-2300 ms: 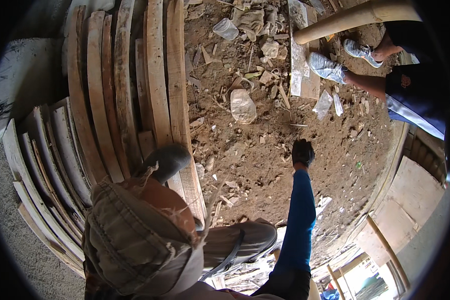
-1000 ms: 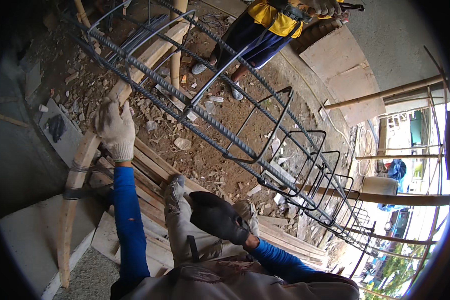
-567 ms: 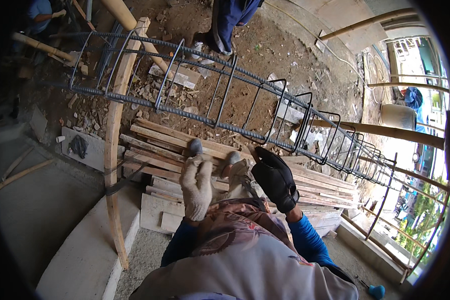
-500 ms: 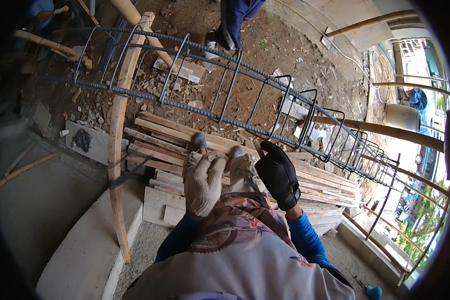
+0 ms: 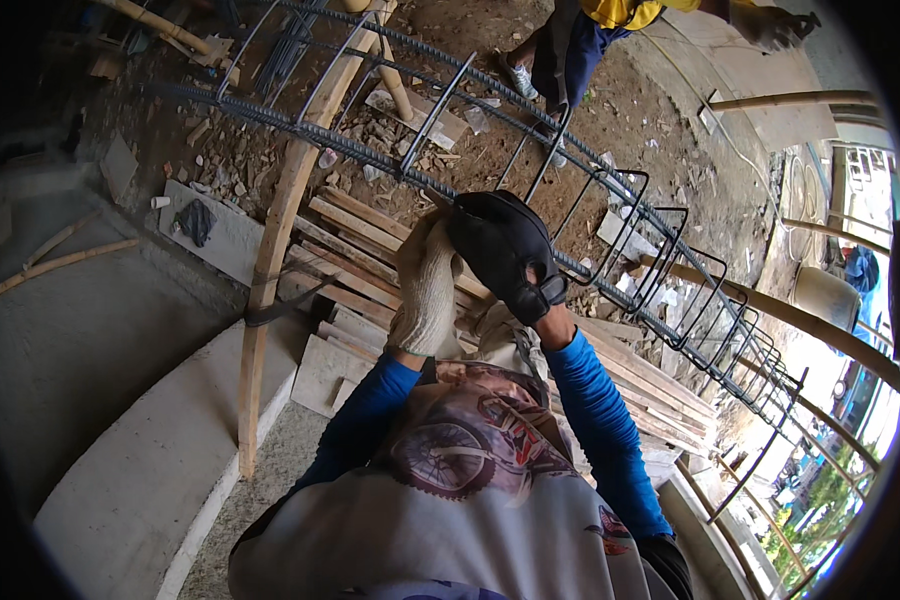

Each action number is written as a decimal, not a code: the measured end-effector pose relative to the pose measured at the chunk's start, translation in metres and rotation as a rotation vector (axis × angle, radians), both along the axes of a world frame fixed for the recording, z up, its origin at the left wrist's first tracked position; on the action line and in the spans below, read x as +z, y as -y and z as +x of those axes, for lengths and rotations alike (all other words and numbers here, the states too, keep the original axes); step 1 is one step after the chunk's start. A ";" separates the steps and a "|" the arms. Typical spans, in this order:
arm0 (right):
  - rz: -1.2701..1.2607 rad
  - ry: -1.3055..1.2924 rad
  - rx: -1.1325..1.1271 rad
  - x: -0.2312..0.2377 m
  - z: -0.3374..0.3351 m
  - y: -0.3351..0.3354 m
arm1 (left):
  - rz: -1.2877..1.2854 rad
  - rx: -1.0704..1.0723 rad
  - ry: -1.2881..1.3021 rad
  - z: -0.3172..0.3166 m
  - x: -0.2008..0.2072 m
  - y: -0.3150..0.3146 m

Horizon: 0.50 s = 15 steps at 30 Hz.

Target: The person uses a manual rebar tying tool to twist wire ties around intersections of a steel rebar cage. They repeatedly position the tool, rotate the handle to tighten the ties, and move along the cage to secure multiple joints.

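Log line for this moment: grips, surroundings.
left grip: cream-gloved | right grip: black-gloved | both: together, partly hiding rebar cage | holding: unclear | wooden planks: side by side

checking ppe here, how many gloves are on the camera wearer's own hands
2: an off-white knit glove on the left hand and a black glove on the right hand. Both show, though parts may be hidden where they meet.

Rebar cage (image 5: 576, 266), dark ribbed bars, rectangular stirrups, slanting upper left to lower right, passing behind my right hand (image 5: 508, 250), contact unclear, small brown tip (image 5: 436, 199) above my left hand (image 5: 426, 285), rest hidden.
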State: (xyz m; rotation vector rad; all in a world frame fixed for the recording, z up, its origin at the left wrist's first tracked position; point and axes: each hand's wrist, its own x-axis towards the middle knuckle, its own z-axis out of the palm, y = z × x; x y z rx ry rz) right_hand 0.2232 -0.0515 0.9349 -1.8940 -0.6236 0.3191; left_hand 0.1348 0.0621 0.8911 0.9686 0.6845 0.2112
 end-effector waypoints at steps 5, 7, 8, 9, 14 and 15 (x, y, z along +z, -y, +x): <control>-0.106 -0.026 -0.012 -0.006 0.005 -0.019 | -0.212 0.151 -0.048 0.021 -0.013 -0.013; -0.231 0.050 -0.010 -0.003 0.006 -0.023 | -0.230 0.185 -0.085 0.027 -0.016 -0.016; -0.249 0.115 0.005 -0.001 0.005 -0.023 | -0.238 0.188 -0.110 0.030 -0.016 -0.018; -0.306 0.175 0.005 0.003 0.003 -0.022 | -0.248 0.187 -0.128 0.032 -0.015 -0.021; -0.505 0.104 0.020 0.017 -0.014 -0.004 | -0.274 0.172 -0.157 0.035 -0.006 -0.027; -0.488 0.137 -0.013 0.018 -0.018 0.000 | -0.279 0.163 -0.161 0.036 -0.005 -0.026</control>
